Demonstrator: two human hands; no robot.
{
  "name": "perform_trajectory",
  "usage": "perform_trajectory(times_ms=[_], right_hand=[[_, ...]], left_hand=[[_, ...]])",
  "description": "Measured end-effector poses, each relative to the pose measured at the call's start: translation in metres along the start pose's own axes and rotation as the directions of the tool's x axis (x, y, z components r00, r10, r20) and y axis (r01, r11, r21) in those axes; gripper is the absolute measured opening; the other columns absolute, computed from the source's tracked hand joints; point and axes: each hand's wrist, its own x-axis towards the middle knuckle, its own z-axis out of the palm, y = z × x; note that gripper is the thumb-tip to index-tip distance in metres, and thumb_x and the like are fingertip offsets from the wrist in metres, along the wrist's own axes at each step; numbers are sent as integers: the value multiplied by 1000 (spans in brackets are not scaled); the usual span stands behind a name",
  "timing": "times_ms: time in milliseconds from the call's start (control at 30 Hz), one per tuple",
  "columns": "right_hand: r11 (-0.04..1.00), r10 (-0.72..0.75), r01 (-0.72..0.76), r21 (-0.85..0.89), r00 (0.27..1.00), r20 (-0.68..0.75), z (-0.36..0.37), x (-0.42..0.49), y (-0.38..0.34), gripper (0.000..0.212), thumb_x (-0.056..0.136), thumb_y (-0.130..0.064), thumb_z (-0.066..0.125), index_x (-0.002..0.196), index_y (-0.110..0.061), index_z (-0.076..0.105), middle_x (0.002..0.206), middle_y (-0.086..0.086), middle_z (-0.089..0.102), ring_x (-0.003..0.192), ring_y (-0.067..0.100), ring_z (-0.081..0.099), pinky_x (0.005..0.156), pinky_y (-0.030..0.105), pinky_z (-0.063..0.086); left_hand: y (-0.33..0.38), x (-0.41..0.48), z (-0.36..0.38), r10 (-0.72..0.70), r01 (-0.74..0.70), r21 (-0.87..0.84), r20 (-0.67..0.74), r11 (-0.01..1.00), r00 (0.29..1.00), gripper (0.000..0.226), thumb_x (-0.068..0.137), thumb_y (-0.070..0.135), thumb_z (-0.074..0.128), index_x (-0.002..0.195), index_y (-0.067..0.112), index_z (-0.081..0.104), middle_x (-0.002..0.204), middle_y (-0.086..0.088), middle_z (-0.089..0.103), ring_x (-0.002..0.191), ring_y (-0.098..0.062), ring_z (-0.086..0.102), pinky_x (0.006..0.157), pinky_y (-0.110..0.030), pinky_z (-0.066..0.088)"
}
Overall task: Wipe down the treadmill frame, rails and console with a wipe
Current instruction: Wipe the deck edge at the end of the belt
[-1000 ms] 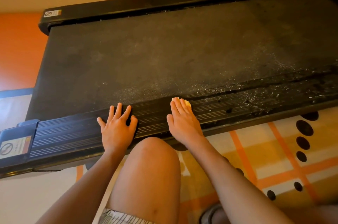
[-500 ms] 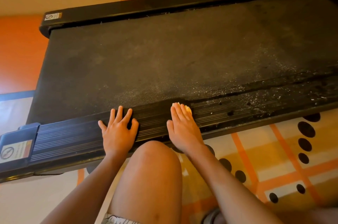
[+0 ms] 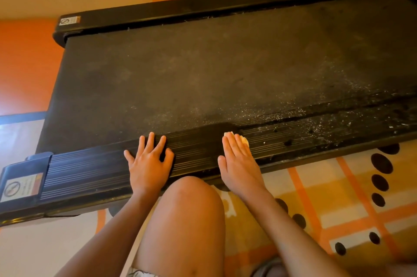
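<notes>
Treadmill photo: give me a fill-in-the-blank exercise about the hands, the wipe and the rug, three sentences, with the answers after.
1. The left hand rests flat on the ribbed rail and holds ____.
2. The wipe peeks out from under the fingers of the right hand, and white crumbs litter the rail to that hand's ____.
3. The rug has orange stripes and ____ dots.
Answers: nothing; right; black.

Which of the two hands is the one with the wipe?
The right hand, flat on the near side rail: a pale wipe peeks out past its fingers. The left hand rests on that rail with no wipe showing.
</notes>
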Motion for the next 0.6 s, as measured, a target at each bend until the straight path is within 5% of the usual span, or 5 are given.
perform_trajectory(times_ms=[133, 367, 600], right_hand=[[1000, -12, 12, 8, 999, 34, 4, -27, 4, 65, 104, -51, 2, 162, -23, -1, 169, -6, -8, 156, 11, -13, 129, 37, 0], [999, 30, -28, -46, 998, 48, -18, 64, 0, 60, 112, -41, 18, 164, -15, 5, 172, 4, -2, 158, 21, -6, 125, 36, -4], [1000, 23, -23, 5, 1000, 17, -6, -27, 11, 65, 105, -47, 6, 164, -21, 3, 172, -3, -2, 157, 13, -10, 126, 31, -6]], left_hand=[[0, 0, -1, 3, -3, -3, -1, 1000, 1000, 54, 105, 52, 32, 155, 33, 38, 166, -2, 25, 156, -26, 12, 121, -65, 1], [0, 2, 2, -4, 4, 20, -6, 1000, 1000, 54, 105, 53, 32, 155, 35, 37, 166, -1, 26, 156, -26, 13, 120, -63, -1], [0, 1, 2, 4, -4, 16, -12, 1000, 1000, 53, 105, 53, 33, 154, 33, 39, 165, -2, 27, 156, -27, 14, 120, -64, -1]])
